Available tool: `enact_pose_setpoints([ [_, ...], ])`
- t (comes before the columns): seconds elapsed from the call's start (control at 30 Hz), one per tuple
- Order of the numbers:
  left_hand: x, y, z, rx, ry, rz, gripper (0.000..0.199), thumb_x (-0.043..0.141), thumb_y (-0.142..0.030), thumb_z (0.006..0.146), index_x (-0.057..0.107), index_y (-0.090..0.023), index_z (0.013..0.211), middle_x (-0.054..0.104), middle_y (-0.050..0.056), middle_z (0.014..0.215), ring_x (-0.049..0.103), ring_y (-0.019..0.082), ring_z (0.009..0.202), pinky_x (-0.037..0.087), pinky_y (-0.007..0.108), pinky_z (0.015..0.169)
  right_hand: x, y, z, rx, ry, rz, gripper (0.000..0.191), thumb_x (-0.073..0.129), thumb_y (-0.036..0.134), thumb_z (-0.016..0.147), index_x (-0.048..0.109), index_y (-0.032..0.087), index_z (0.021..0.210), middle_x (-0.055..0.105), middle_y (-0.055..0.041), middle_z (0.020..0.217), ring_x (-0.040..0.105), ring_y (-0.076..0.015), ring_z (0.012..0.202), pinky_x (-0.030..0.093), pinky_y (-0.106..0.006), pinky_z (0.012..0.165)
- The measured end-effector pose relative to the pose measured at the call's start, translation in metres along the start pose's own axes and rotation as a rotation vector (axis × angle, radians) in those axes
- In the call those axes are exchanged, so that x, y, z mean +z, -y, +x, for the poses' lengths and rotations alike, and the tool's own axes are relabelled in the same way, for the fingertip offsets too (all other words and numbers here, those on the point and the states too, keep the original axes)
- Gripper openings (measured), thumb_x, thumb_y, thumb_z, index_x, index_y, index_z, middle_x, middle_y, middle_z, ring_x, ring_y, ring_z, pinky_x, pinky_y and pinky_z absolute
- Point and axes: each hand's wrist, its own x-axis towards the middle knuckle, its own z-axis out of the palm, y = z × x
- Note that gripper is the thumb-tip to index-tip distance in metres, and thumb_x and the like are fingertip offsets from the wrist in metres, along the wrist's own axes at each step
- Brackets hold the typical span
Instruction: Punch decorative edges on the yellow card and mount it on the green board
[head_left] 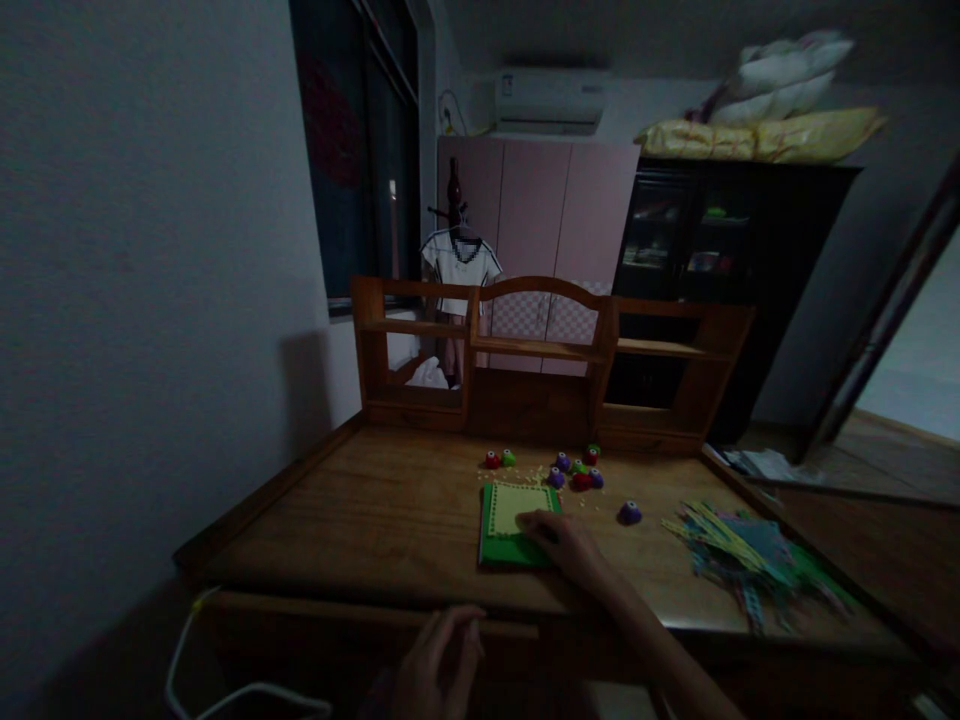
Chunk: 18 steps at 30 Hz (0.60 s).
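Note:
My right hand (564, 545) reaches over a pale yellow sheet (510, 505) with a row of small punched shapes along its border. Its stretched fingers rest on the sheet's right part. The sheet lies on a larger green piece (517, 555), perhaps paper or a book cover, flat on the wooden desk. My left hand (442, 655) is below the desk's front edge, fingers loosely bent and apart, with nothing visible in it. Beyond the sheet stand several small craft punches, among them a red one (492, 460), a green one (508, 458) and a purple one (631, 513).
Tiny paper bits (534, 474) are scattered behind the sheet. A heap of yellow, blue and green paper strips (731, 545) lies at the desk's right. A wooden shelf unit (536, 348) rises along the back, and a white cable (251, 690) hangs at lower left.

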Motion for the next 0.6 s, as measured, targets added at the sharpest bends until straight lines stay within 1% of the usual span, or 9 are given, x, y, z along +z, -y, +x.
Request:
enact_pose_setpoints([
  [0.07, 0.002, -0.017, 0.029, 0.155, 0.039, 0.042, 0.027, 0.051, -0.045, 0.084, 0.066, -0.026, 0.096, 0.064, 0.007, 0.101, 0.057, 0.024, 0.097, 0.043, 0.031, 0.089, -0.004, -0.001, 0.001, 0.006, 0.014, 0.084, 0.021, 0.057, 0.04, 0.085, 0.066, 0.021, 0.085, 0.069, -0.0056, 0.105, 0.064, -0.0239, 0.097, 0.049, -0.037, 0.084],
  [0.13, 0.006, -0.026, 0.066, 0.318, 0.092, 0.131, 0.025, 0.051, -0.041, 0.086, 0.064, -0.024, 0.098, 0.062, 0.007, 0.103, 0.055, 0.023, 0.1, 0.04, 0.033, 0.092, -0.007, -0.001, 0.003, 0.009, 0.031, 0.144, 0.023, 0.058, 0.042, 0.084, 0.065, 0.02, 0.082, 0.068, -0.0067, 0.107, 0.063, -0.0236, 0.099, 0.049, -0.037, 0.086],
  [0.17, 0.009, -0.027, 0.086, 0.375, 0.126, 0.183, 0.025, 0.052, -0.04, 0.085, 0.063, -0.024, 0.1, 0.06, 0.007, 0.105, 0.054, 0.023, 0.102, 0.039, 0.033, 0.093, -0.008, -0.001, 0.004, 0.012, 0.038, 0.164, 0.024, 0.059, 0.043, 0.083, 0.065, 0.019, 0.082, 0.068, -0.0071, 0.107, 0.063, -0.0233, 0.1, 0.048, -0.037, 0.087],
  [0.23, 0.015, -0.022, 0.121, 0.472, 0.213, 0.268, 0.029, 0.06, -0.039, 0.081, 0.061, -0.022, 0.104, 0.058, 0.007, 0.109, 0.049, 0.024, 0.109, 0.036, 0.035, 0.097, -0.008, -0.001, 0.004, 0.019, 0.047, 0.193, 0.027, 0.059, 0.045, 0.083, 0.065, 0.019, 0.083, 0.068, -0.0077, 0.107, 0.063, -0.0232, 0.1, 0.048, -0.037, 0.087],
  [0.3, 0.021, -0.012, 0.146, 0.524, 0.323, 0.336, 0.035, 0.068, -0.04, 0.074, 0.061, -0.021, 0.102, 0.058, 0.006, 0.107, 0.049, 0.024, 0.107, 0.038, 0.035, 0.095, -0.006, -0.001, 0.004, 0.027, 0.047, 0.217, 0.028, 0.06, 0.046, 0.082, 0.065, 0.019, 0.082, 0.068, -0.008, 0.107, 0.063, -0.0234, 0.1, 0.048, -0.037, 0.087],
  [0.37, 0.024, -0.002, 0.159, 0.56, 0.416, 0.389, 0.037, 0.071, -0.041, 0.07, 0.061, -0.021, 0.099, 0.059, 0.005, 0.101, 0.051, 0.023, 0.101, 0.04, 0.034, 0.09, -0.005, -0.002, 0.003, 0.03, 0.031, 0.236, 0.028, 0.062, 0.046, 0.08, 0.065, 0.019, 0.081, 0.068, -0.008, 0.107, 0.063, -0.0234, 0.099, 0.048, -0.037, 0.087],
  [0.43, 0.026, 0.005, 0.164, 0.575, 0.461, 0.395, 0.034, 0.069, -0.042, 0.072, 0.06, -0.02, 0.095, 0.059, 0.004, 0.096, 0.052, 0.021, 0.095, 0.041, 0.031, 0.084, -0.004, -0.003, 0.003, 0.028, 0.011, 0.241, 0.026, 0.063, 0.045, 0.079, 0.066, 0.019, 0.081, 0.068, -0.008, 0.106, 0.063, -0.0229, 0.098, 0.048, -0.037, 0.086],
  [0.53, 0.028, 0.01, 0.167, 0.57, 0.478, 0.361, 0.027, 0.063, -0.043, 0.077, 0.062, -0.019, 0.088, 0.058, 0.003, 0.093, 0.052, 0.019, 0.093, 0.041, 0.029, 0.082, -0.006, -0.002, 0.003, 0.021, -0.005, 0.221, 0.025, 0.064, 0.043, 0.08, 0.067, 0.019, 0.083, 0.067, -0.0078, 0.106, 0.062, -0.0218, 0.098, 0.047, -0.036, 0.087],
  [0.6, 0.028, 0.012, 0.169, 0.552, 0.484, 0.329, 0.026, 0.061, -0.044, 0.079, 0.063, -0.018, 0.084, 0.058, 0.004, 0.091, 0.053, 0.019, 0.091, 0.041, 0.028, 0.081, -0.009, -0.003, 0.004, 0.017, -0.012, 0.194, 0.024, 0.063, 0.043, 0.08, 0.069, 0.019, 0.083, 0.067, -0.0078, 0.105, 0.062, -0.0213, 0.097, 0.047, -0.035, 0.087],
])
